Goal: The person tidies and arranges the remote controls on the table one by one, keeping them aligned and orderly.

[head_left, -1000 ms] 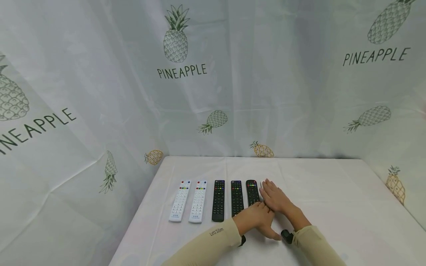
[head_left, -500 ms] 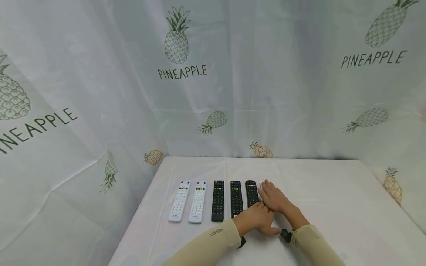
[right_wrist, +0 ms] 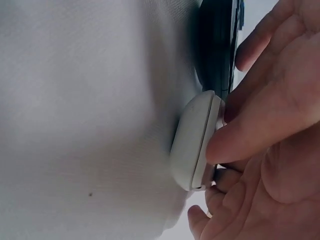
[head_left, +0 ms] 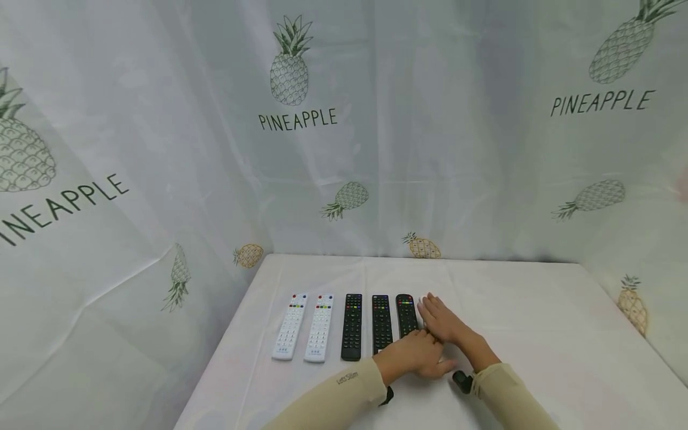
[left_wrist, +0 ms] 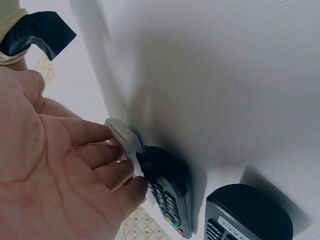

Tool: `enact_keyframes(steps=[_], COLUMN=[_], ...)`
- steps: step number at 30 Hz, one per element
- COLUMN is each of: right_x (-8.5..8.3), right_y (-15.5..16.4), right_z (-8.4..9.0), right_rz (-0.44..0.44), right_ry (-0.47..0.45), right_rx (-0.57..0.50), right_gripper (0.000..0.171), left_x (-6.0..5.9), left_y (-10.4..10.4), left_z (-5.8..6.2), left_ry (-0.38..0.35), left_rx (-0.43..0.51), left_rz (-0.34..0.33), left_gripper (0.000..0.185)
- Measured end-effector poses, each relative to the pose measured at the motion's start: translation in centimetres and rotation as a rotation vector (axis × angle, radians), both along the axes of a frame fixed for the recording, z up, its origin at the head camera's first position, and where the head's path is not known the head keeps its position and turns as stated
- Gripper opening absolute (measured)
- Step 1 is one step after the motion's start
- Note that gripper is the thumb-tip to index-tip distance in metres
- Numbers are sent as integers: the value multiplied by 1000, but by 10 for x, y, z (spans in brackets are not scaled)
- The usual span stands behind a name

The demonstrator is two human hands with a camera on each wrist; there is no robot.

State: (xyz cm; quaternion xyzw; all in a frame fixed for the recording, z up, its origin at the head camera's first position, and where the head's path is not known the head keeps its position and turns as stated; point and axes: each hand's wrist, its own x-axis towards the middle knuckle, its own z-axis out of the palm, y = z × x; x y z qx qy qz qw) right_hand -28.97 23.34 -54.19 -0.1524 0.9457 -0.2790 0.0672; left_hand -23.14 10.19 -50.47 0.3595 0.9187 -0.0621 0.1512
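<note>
A white remote control (right_wrist: 192, 142) lies mostly hidden under my two hands in the head view; its rounded end shows in both wrist views. My right hand (head_left: 445, 321) lies along it with straight fingers, and in the right wrist view a digit touches its edge. My left hand (head_left: 421, 353) reaches across from the left, fingers extended and close to the right hand. In the left wrist view its fingertips are by the ends of that white remote and the round-ended black remote control (head_left: 407, 313), whose lower end the hand hides in the head view.
Left of the hands, in a row, lie two black remotes, the nearer one (head_left: 382, 322) and another (head_left: 352, 327), then two white remotes, one (head_left: 319, 328) beside the outermost (head_left: 290, 327). A white cloth covers the table (head_left: 537, 322). Behind hangs a pineapple-print curtain (head_left: 457, 137).
The head view has tilted slightly, so the scene sits a little lower. Both hands stay almost in place, with the left thumb a little higher in view. The remotes lie as before.
</note>
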Motion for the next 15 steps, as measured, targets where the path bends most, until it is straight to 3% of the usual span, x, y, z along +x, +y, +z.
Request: enact_keyframes(steps=[9, 15], right_x=[1, 2], right_y=[3, 3], right_z=[2, 1], right_rz=[-23, -18], right_ry=[10, 31], right_rx=[22, 29], right_gripper=[65, 64], left_x=[-3, -3], left_y=[1, 3], left_z=[-2, -4], left_ry=[-53, 16], left_rx=[41, 22], left_rz=[1, -18], left_gripper=[75, 76])
